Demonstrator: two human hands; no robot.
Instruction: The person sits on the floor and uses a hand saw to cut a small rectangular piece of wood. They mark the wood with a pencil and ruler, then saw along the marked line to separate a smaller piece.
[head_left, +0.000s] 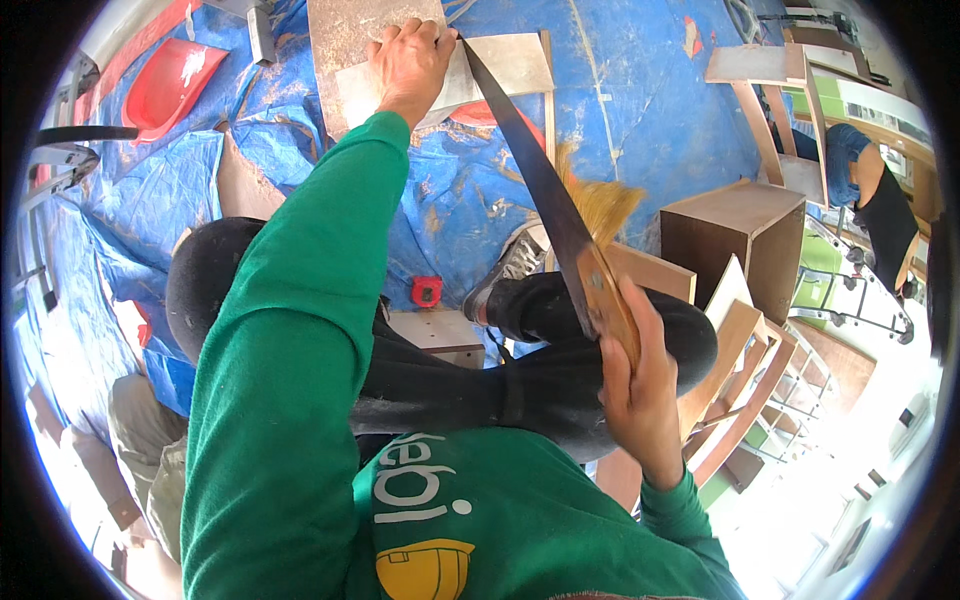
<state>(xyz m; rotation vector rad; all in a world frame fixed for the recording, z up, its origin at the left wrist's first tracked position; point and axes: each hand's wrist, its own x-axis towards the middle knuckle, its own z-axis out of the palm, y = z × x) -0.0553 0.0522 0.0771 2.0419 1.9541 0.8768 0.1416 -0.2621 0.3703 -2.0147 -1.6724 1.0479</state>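
currently, the handsaw [546,195] slants from twelve o'clock at its tip to three o'clock at its wooden handle [605,295]. the right hand [640,375], at four o'clock, has its fingers clamped on the handle. the left hand [410,68], just short of twelve, lies over the pale board [515,65]; its fingers are bent and slightly apart, and whether they clamp the board cannot be told. handling: the blade [509,125] is likely light, stiff edgewise and whippy sideways; hold by the handle only. the board is probably light, rigid and prone to slide; press it flat, fingertips clear of the blade.
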